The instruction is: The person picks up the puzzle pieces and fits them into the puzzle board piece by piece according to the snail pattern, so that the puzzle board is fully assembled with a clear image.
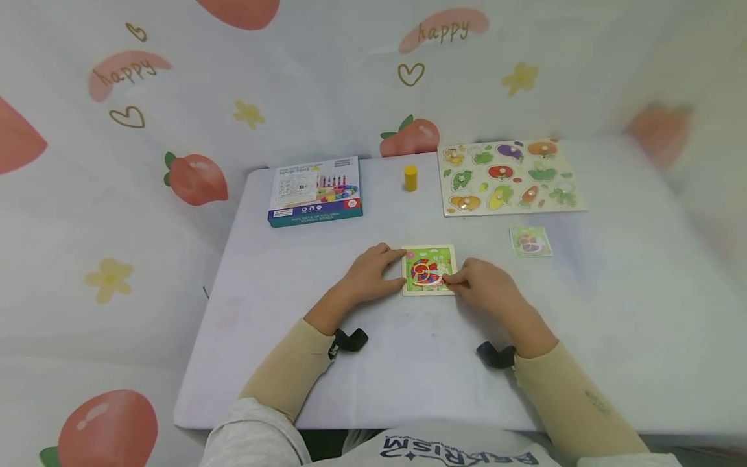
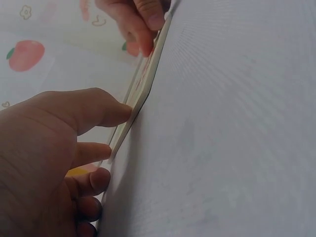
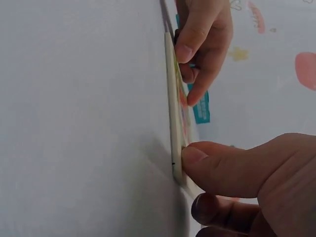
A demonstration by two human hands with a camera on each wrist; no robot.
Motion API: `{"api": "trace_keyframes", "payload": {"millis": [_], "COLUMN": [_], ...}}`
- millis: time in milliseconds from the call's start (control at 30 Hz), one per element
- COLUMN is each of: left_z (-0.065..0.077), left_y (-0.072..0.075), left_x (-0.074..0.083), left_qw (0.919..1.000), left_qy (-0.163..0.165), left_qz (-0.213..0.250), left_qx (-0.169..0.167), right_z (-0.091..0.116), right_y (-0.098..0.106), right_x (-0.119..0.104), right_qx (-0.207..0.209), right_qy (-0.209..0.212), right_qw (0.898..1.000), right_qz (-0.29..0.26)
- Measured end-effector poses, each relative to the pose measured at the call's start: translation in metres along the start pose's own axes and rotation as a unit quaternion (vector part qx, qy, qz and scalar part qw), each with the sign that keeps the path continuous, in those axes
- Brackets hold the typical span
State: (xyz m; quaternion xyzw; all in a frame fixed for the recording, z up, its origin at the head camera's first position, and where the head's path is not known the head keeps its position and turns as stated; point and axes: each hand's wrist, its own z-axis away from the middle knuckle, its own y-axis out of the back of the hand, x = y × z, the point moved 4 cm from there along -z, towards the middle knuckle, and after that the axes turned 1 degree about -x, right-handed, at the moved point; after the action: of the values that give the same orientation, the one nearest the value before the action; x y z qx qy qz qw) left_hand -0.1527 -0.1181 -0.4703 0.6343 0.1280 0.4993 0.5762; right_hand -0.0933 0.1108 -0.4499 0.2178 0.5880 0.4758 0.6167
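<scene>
A small square wooden puzzle board (image 1: 427,294), with a light rim and a green picture, lies flat on the table. On it is a snail with a red, blue and yellow shell (image 1: 421,272). My left hand (image 1: 370,274) touches the board's left side, thumb and index finger spread along the edge (image 2: 132,112). From the right, my right hand (image 1: 489,288) pinches a small puzzle piece low on the picture between thumb and index finger. In the right wrist view, that thumb (image 3: 197,160) and fingertip mostly hide the piece.
A picture card (image 1: 531,242) lies right of the board. Farther back are a vegetable knob puzzle (image 1: 513,188), a yellow cylinder (image 1: 411,178) and a flat box (image 1: 316,192) of beads. Patterned cloth (image 1: 327,84) hangs behind the white table (image 1: 397,383).
</scene>
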Motion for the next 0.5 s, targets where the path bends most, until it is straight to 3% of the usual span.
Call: {"api": "trace_keyframes", "payload": {"millis": [367,500], "left_z": [0.0,0.0], "left_y": [0.0,0.001], "left_x": [-0.001,-0.002], "left_qw": [1.0,0.9999], "left_qy": [0.004,0.006], "left_qz": [0.008,0.014], "left_qx": [0.001,-0.007], "right_z": [-0.003,-0.001], "right_y": [0.009,0.021], "right_x": [-0.004,0.001], "right_qx": [-0.027,0.002], "right_qy": [0.029,0.051], "right_qw": [0.999,0.998], "right_qz": [0.034,0.046]}}
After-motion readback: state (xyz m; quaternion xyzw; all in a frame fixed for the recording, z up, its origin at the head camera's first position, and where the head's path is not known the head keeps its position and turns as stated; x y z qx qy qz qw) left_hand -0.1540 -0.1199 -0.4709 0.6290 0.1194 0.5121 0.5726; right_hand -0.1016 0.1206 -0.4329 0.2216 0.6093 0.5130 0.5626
